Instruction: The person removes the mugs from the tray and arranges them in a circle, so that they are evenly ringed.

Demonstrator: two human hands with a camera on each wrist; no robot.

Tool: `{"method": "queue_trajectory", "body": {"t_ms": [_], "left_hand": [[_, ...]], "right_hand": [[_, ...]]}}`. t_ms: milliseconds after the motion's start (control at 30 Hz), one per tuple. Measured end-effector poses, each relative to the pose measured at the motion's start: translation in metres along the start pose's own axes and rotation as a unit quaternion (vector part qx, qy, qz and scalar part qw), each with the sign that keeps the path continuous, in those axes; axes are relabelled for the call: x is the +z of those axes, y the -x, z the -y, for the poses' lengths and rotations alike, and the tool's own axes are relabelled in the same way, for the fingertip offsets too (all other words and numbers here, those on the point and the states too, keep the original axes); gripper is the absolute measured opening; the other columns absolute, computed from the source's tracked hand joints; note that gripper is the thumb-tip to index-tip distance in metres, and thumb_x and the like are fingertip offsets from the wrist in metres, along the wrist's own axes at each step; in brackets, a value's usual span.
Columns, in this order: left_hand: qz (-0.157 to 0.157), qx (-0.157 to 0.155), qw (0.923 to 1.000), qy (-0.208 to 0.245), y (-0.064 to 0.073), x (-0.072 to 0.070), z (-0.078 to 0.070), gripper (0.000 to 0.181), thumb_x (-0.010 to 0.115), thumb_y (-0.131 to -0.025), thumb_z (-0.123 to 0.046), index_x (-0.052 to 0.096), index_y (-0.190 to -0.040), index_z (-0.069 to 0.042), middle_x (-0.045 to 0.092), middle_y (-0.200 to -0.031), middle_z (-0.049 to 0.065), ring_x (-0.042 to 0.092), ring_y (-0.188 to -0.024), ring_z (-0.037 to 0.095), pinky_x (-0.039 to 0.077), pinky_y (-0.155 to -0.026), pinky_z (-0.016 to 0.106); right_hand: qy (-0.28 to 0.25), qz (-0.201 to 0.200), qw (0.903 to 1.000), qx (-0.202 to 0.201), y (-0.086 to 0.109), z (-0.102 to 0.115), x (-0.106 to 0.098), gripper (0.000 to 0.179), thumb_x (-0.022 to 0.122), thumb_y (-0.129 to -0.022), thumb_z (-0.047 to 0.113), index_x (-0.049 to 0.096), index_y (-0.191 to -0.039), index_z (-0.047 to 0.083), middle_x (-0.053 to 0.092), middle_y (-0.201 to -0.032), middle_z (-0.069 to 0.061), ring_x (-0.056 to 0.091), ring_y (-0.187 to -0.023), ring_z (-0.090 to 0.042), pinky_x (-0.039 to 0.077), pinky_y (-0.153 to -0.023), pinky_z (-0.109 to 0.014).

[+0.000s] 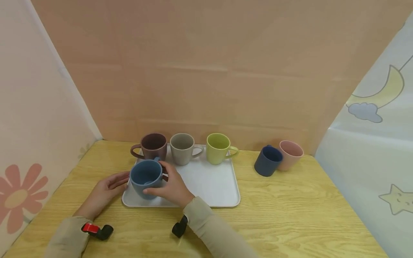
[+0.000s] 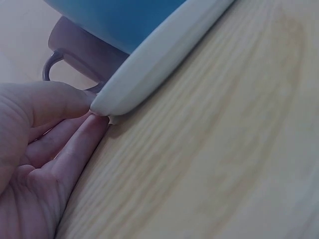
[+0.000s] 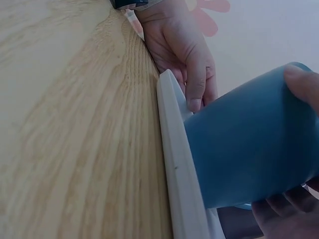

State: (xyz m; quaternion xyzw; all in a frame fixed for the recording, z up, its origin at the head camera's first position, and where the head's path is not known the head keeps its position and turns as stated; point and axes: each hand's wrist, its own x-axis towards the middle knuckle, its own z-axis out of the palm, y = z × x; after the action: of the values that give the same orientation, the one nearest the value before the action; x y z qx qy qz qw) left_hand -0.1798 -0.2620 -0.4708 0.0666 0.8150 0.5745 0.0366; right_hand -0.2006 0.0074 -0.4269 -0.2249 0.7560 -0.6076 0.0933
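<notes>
My right hand [image 1: 174, 186] grips a light blue mug [image 1: 137, 184] by its sides, thumb at the front and fingers behind. The mug stands at the front left of a white tray [image 1: 209, 184], its handle towards the back. At the tray's left edge, my left hand [image 1: 108, 188] pinches the rim [image 2: 144, 74], with the thumb on top and fingertips beneath. A dark brown mug [image 1: 151, 154], a grey mug [image 1: 182, 154] and a lime green mug [image 1: 217, 154] line the back of the tray.
Right of the tray, on the wooden table [image 1: 284, 211], a navy mug [image 1: 266, 166] stands close against a pink mug [image 1: 289, 163]. A tan backdrop [image 1: 206, 79] rises behind the table's far edge, with patterned sheets on both sides.
</notes>
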Motion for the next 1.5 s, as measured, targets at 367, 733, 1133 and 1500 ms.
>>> {"method": "queue_trajectory", "body": {"t_ms": [367, 733, 1133, 1500], "left_hand": [[0.001, 0.005, 0.9999, 0.013, 0.001, -0.001, 0.001, 0.063, 0.064, -0.102, -0.03, 0.041, -0.152, 0.002, 0.047, -0.149, 0.026, 0.053, -0.114, -0.013, 0.046, -0.091, 0.01], [0.01, 0.015, 0.9995, 0.027, -0.001, 0.0, -0.003, 0.061, 0.064, -0.102, -0.024, 0.041, -0.152, 0.004, 0.048, -0.148, 0.027, 0.053, -0.116, -0.011, 0.045, -0.091, 0.009], [0.005, 0.0, 0.9997, 0.022, 0.001, -0.002, -0.004, 0.062, 0.064, -0.102, -0.025, 0.04, -0.152, 0.003, 0.048, -0.148, 0.027, 0.051, -0.116, -0.013, 0.044, -0.091, 0.008], [0.004, -0.001, 0.9996, 0.028, -0.001, -0.001, -0.003, 0.062, 0.064, -0.102, -0.024, 0.04, -0.151, 0.006, 0.047, -0.148, 0.029, 0.052, -0.115, -0.013, 0.044, -0.091, 0.008]], "right_hand": [[-0.022, -0.002, 0.9997, 0.008, -0.002, -0.001, 0.002, 0.084, 0.092, -0.075, 0.015, 0.045, -0.144, 0.024, 0.053, -0.133, 0.015, 0.053, -0.124, -0.006, 0.044, -0.105, -0.027], [-0.013, -0.021, 0.9997, 0.004, 0.0, 0.0, -0.006, 0.084, 0.095, -0.071, 0.015, 0.05, -0.141, 0.022, 0.059, -0.128, 0.013, 0.058, -0.118, -0.01, 0.049, -0.1, -0.026], [0.003, -0.023, 0.9997, -0.004, 0.007, 0.002, -0.021, 0.077, 0.095, -0.071, 0.018, 0.056, -0.137, 0.023, 0.062, -0.126, 0.01, 0.06, -0.114, -0.012, 0.052, -0.096, -0.027], [0.027, -0.038, 0.9976, -0.052, 0.02, 0.007, -0.05, 0.078, 0.094, -0.071, 0.015, 0.057, -0.139, 0.019, 0.063, -0.129, 0.004, 0.059, -0.117, -0.015, 0.055, -0.095, -0.039]]}}
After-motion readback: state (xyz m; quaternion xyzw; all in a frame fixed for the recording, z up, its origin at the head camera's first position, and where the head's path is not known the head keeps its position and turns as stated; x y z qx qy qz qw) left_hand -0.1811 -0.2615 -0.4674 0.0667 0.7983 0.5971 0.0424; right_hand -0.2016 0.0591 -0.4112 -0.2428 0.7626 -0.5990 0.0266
